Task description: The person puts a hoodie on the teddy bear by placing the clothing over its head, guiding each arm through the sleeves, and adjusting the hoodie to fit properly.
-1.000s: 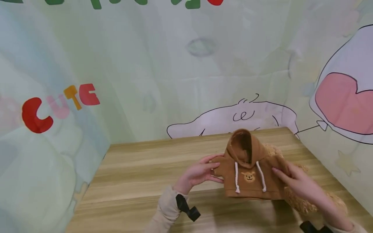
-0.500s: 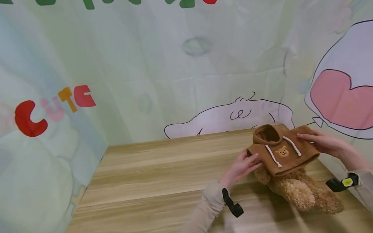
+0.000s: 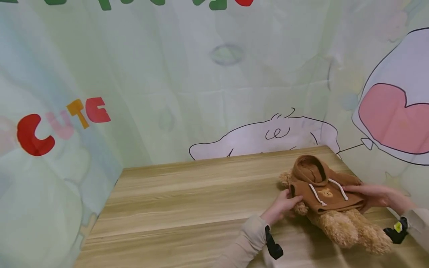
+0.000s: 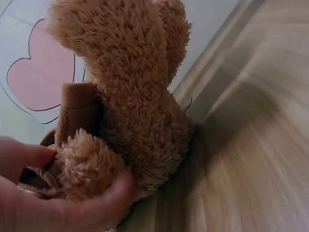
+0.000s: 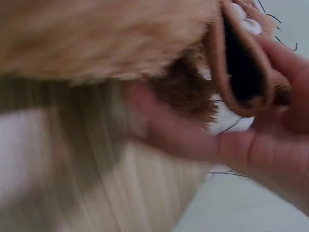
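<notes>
In the head view, a brown fabric hoodie (image 3: 330, 203) with a raised hood, white cord drawstrings (image 3: 316, 194) and an embroidered bear face (image 3: 326, 192) lies over a curly-furred tan plush toy (image 3: 348, 227) at the right end of the pale wood-grain tabletop (image 3: 187, 208). The toy's legs stick out below the hem, and a tuft of its fur shows beside the hood. The left hand (image 3: 283, 204) pinches one sleeve edge, just above a small furry paw (image 3: 301, 208). The right hand (image 3: 380, 195) grips the opposite sleeve side. A black strap (image 3: 275, 245) hangs at the left wrist, below a beige cuff (image 3: 253, 232). Behind stands a pale green printed backdrop (image 3: 174, 93) with a pink heart (image 3: 393, 119) at right.

In the left wrist view, the left hand's fingers curl around the toy's rounded paw and the brown sleeve edge beside it; the furry body fills the middle, with the tabletop at right.

In the right wrist view, partly blurred, the right hand holds a brown edge of the hoodie, its dark opening facing the camera; one finger reaches beneath the toy's fur, touching or nearly so.
</notes>
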Motion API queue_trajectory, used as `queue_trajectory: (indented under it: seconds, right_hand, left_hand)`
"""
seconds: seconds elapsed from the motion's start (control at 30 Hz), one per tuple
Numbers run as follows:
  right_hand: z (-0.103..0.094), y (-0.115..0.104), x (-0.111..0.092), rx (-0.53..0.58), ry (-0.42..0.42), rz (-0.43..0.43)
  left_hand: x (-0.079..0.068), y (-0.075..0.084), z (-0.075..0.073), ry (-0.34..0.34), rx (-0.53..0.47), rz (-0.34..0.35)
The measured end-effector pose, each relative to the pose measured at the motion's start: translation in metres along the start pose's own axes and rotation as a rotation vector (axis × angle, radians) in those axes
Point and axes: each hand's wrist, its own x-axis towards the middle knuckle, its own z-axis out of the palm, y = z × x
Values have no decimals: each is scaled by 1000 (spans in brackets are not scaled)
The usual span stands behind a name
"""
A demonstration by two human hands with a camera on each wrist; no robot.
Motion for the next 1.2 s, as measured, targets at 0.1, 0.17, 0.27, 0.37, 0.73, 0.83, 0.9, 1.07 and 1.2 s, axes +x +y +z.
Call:
queue_trajectory:
  seconds: [0.1,0.17,0.27,0.37,0.73,0.83,0.9,1.07,1.2]
  right_hand:
    - [11,-2,4,53,-60,-33]
    - [22,-7,9,72,-86,-52]
    - [46,-18,20,85,-121,-84]
    - [75,-32,33,124,-176,-136]
    - [173,-86,72,264,-373,-284]
    - [190,-94,75,252,-349,-287]
    - [198,-97,74,171,-269,-294]
    - [214,-103,62,-265,170,-442]
    - [223,-104,55,-653,528,-810]
  left_hand:
    - [0,-3,-6,-39,-123,-61]
    - [-2,-3,-18,-51,-141,-62]
    - [-10,-2,-48,-48,-53,-57]
    - [-25,0,-87,-52,48,-59]
    - [-78,4,-208,11,217,-70]
    - [-87,4,-223,42,271,-70]
    - [-92,4,-229,56,300,-67]
    - [-105,4,-227,121,586,133]
    - [-113,10,-218,239,998,391]
